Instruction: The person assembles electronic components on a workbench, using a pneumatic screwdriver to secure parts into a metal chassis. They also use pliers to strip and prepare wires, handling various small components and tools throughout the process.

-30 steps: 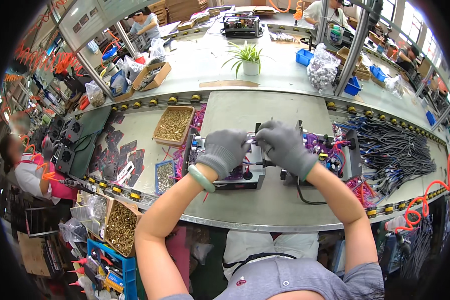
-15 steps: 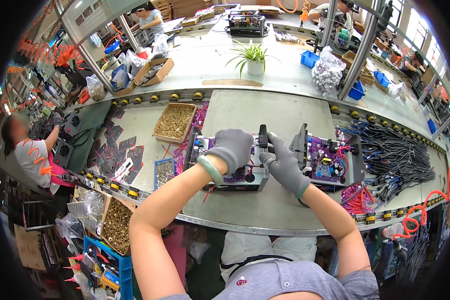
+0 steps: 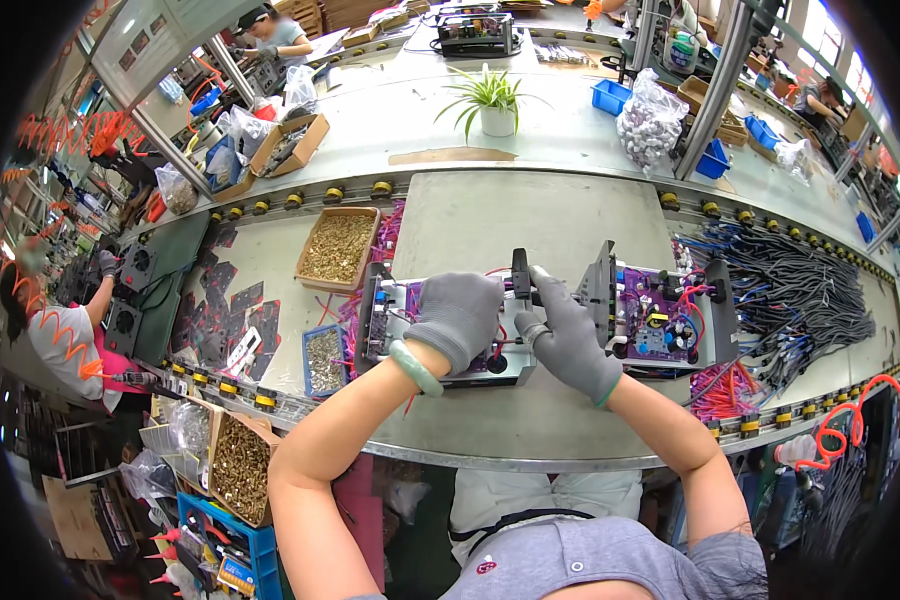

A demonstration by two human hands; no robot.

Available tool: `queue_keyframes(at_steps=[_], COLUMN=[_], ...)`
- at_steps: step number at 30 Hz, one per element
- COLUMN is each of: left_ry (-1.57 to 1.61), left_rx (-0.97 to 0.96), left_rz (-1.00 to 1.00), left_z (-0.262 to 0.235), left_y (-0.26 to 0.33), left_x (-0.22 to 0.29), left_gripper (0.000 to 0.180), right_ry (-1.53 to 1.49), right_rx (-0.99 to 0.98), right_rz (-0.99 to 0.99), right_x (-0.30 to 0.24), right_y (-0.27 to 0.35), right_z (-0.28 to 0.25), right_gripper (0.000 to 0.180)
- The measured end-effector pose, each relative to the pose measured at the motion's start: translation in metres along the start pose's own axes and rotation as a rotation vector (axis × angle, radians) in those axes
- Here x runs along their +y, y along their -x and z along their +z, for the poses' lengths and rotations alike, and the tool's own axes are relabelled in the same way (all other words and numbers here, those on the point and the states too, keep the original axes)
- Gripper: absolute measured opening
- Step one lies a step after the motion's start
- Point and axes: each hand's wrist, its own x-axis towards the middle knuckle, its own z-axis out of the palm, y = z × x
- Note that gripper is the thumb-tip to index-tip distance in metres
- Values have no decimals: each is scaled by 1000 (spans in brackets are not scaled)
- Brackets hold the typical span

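My left hand [image 3: 458, 318], in a grey glove, is closed and reaches down into the left metal chassis [image 3: 500, 376]. What its fingers hold is hidden behind the hand. That chassis carries a purple circuit board [image 3: 398, 300] with red wires. At its right end stands a black end panel [image 3: 521, 272]. My gloved right hand [image 3: 573, 345] grips this panel from the right side, index finger near the top and thumb lower down. Just right of that hand sits a second chassis [image 3: 717, 325] with its own purple board [image 3: 660, 318] and an upright black panel [image 3: 600, 290].
Left lie a box of brass-coloured fasteners [image 3: 338, 250], a blue tray of small parts [image 3: 325, 360] and flat dark plates [image 3: 235, 310]. Black cables [image 3: 800, 290] and red wires [image 3: 725, 390] are heaped right. Roller rails [image 3: 382, 188] edge the bench; a co-worker [image 3: 65, 330] stands left.
The view has shifted a little. My left hand has moved slightly lower over the chassis. The right hand stays against the black end panel.
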Motion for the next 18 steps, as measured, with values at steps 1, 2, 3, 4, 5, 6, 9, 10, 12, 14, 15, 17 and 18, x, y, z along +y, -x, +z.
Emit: queue_keyframes(at_steps=[1,2,3,4,5,6,9,10,12,14,15,17,18], left_ry=[0,-9,-18,-27,2,31,73,80,76,59,46,54,78], left_rx=[-4,-25,-46,-65,-42,-19,53,80,66,74,87,127,151], left_rz=[0,-9,-18,-23,-20,-18,-47,-65,-46,5,43,91,104], left_z=[-1,-2,-4,-5,-4,-3,1,2,3,5,12,16,17], left_y=[1,1,1,0,0,2,4,4,5,3,0,-2,-3], left_x=[1,1,0,1,0,-2,-1,0,0,0,-1,-3,-4], left_gripper=[17,17,17,18,18,18,19,20,18,16,15,12,11], right_ry=[0,2,3,7,19,30,28,23,36,60,77,99,104], right_rx=[-1,-15,-29,-40,-20,0,-16,-35,-30,-35,-46,-29,-1], right_rz=[-17,-8,1,12,-20,-52,13,58,41,60,87,68,26], right_x=[1,1,1,2,4,7,2,-1,-2,-5,-8,-10,-8], right_y=[1,1,1,0,1,1,2,1,3,3,3,1,0], right_z=[0,-1,-3,-5,-5,-4,-3,-3,-3,-2,0,2,3], right_gripper=[57,57,57,57,57,57,58,58,58,58,57,56,55])
